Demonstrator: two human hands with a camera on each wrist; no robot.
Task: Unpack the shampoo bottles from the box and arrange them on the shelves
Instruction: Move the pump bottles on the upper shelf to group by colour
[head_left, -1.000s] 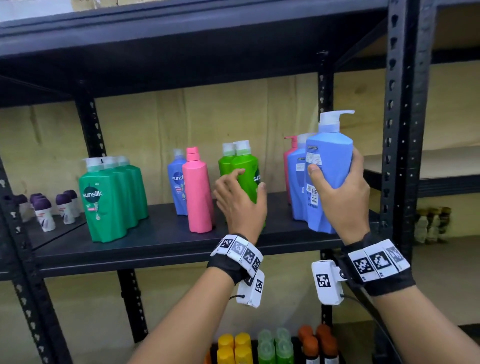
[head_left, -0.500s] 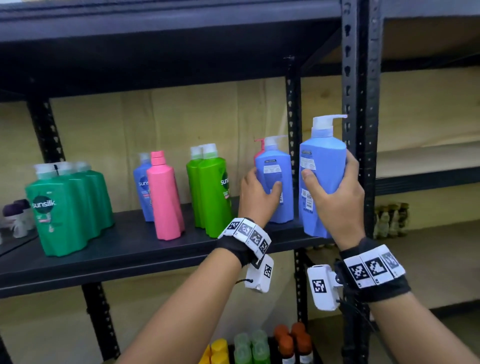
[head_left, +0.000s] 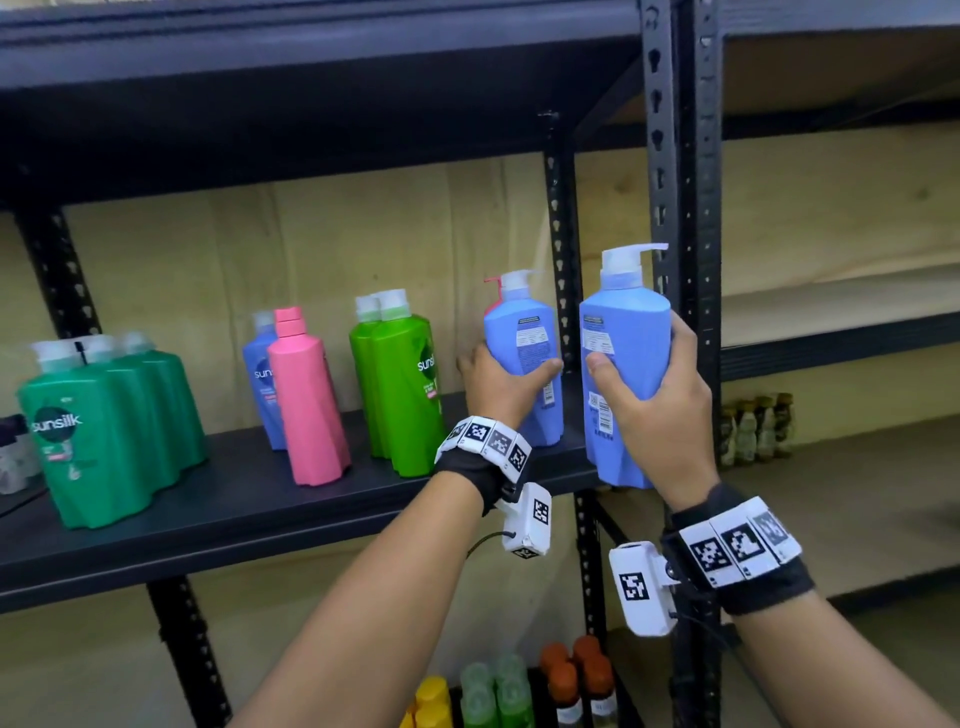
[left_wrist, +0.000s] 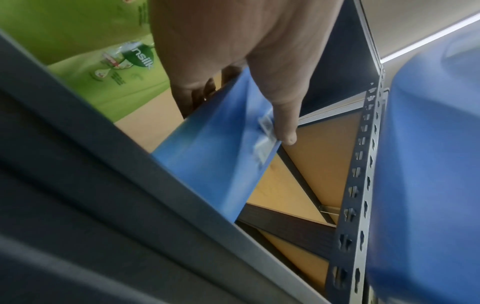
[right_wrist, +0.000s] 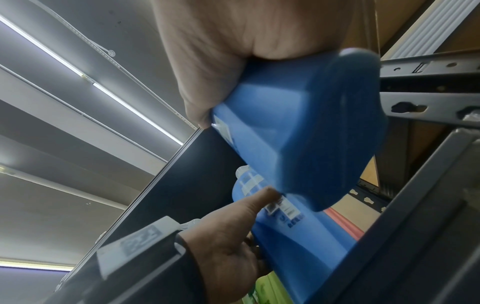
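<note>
My right hand (head_left: 662, 415) is wrapped around a blue pump bottle (head_left: 626, 364), thumb on its label side and fingers behind, holding it upright just off the front edge of the shelf (head_left: 208, 514), at about 3 o'clock from everything already placed. Its base sits level with the shelf lip, not yet set down as far as I can judge. My left hand (head_left: 501, 387) grips a second blue pump bottle (head_left: 524, 343) standing on the shelf just beside it, at 9 o'clock from the one I carry; a pink pump peeks out behind it.

Further toward 9 o'clock stand two light green bottles (head_left: 402, 395), then a pink bottle (head_left: 309, 400) in front of a blue Sunsilk bottle (head_left: 262, 374), then a row of dark green Sunsilk bottles (head_left: 98, 436) at the far end. So this shelf looks well stocked, and the bottle in my right hand is the piece now going in. The box is out of view, so I cannot tell how many remain. More bottles (head_left: 519, 691) with yellow, green and brown caps show on a lower level at 6 o'clock.
</note>
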